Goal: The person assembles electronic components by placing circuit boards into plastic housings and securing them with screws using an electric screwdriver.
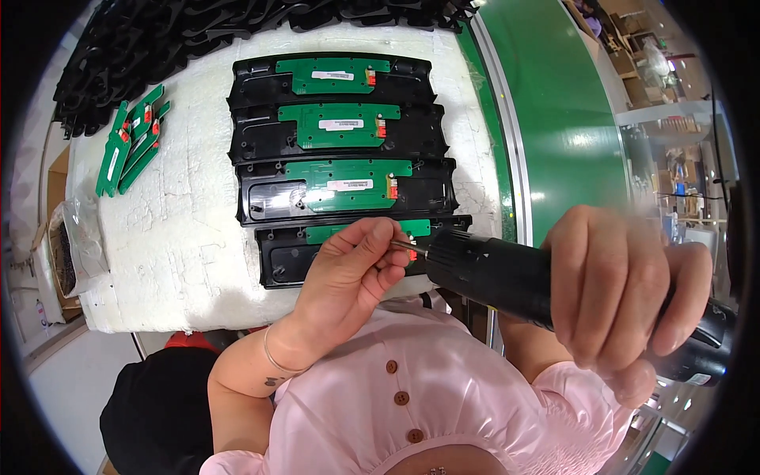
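My right hand (613, 289) is wrapped round a black electric screwdriver (495, 273), held sideways with its thin metal bit (413, 248) toward the left. My left hand (355, 261) is closed in a pinch at the tip of the bit; whatever is between the fingertips is too small to make out. Beneath that hand lies the nearest black plastic panel (286, 265), partly covered by it, with a green circuit board (321, 233) on top. Beyond it, more black panels (265, 194) lie in a column, each bearing a green board (348, 187) with a white label and a red-orange connector.
Several loose green circuit boards (131, 142) are piled on the white foam surface (186, 237) at the left. Black plastic parts (182, 32) are heaped along the far edge. A metal rail (507, 134) and a green surface (566, 119) run along the right. A black stool (158, 404) stands at the lower left.
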`<state>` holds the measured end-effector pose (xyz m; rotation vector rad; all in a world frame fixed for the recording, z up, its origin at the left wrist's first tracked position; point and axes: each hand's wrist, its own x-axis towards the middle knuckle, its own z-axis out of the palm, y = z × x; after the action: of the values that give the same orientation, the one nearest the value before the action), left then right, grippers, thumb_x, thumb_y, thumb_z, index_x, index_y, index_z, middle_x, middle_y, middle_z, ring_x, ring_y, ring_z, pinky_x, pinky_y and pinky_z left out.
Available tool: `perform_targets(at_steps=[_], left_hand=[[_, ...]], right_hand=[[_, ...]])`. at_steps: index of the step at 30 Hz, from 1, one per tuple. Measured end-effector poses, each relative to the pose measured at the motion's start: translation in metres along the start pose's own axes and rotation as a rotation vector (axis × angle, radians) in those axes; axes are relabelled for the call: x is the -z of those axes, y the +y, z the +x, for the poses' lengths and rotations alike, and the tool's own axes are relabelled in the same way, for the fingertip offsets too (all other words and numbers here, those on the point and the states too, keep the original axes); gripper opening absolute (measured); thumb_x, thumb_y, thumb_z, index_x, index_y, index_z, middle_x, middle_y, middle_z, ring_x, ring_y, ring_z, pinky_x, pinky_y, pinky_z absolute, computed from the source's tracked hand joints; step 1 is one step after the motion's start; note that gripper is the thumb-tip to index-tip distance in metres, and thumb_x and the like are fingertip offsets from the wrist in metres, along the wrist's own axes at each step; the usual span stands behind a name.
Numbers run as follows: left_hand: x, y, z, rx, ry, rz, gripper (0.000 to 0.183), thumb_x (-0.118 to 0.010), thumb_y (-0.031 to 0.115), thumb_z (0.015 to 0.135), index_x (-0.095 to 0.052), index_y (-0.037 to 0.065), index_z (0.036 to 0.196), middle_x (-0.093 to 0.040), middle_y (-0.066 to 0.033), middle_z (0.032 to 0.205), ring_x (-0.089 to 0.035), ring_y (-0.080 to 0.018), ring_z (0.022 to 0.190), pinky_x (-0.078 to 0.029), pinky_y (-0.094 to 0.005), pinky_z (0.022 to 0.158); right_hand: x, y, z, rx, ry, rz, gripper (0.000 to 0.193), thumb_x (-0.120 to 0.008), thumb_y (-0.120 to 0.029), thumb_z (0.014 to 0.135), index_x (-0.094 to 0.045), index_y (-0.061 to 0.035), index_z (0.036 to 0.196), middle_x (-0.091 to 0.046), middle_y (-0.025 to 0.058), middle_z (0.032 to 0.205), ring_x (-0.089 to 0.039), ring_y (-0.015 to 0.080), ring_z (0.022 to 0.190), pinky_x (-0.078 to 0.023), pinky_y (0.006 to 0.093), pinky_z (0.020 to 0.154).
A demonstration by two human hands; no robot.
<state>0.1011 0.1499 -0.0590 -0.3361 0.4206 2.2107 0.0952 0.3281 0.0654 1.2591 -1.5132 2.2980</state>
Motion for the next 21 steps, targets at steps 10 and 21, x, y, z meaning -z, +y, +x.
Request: perform_targets(at_steps=[10, 21], left_hand=[[0.003, 0.0, -0.009, 0.011, -0.005, -0.041, 0.018, -0.052, 0.02, 0.088, -0.058, 0.004, 0.092, -0.06, -0.0036, 0.081, -0.057, -0.0084, 0.071, -0.049, -0.019, 0.064], [-0.005, 0.0, -0.019, 0.109, -0.069, -0.031, 0.036, -0.036, 0.024, 0.094, -0.045, -0.004, 0.114, -0.051, -0.0184, 0.114, -0.053, -0.0239, 0.103, -0.042, -0.0297, 0.09]], right_hand=[[-0.005, 0.004, -0.002, -0.061, 0.021, -0.057, 0.031, -0.072, -0.007, 0.067, -0.046, -0.0113, 0.082, -0.057, -0.0035, 0.06, -0.056, 0.0053, 0.051, -0.049, 0.0148, 0.051], [-0.01, 0.06, -0.002, -0.148, 0.309, -0.305, 0.027, -0.059, -0.01, 0.073, -0.042, -0.0079, 0.094, -0.042, -0.0038, 0.056, -0.039, 0.009, 0.045, -0.031, 0.0247, 0.047]])
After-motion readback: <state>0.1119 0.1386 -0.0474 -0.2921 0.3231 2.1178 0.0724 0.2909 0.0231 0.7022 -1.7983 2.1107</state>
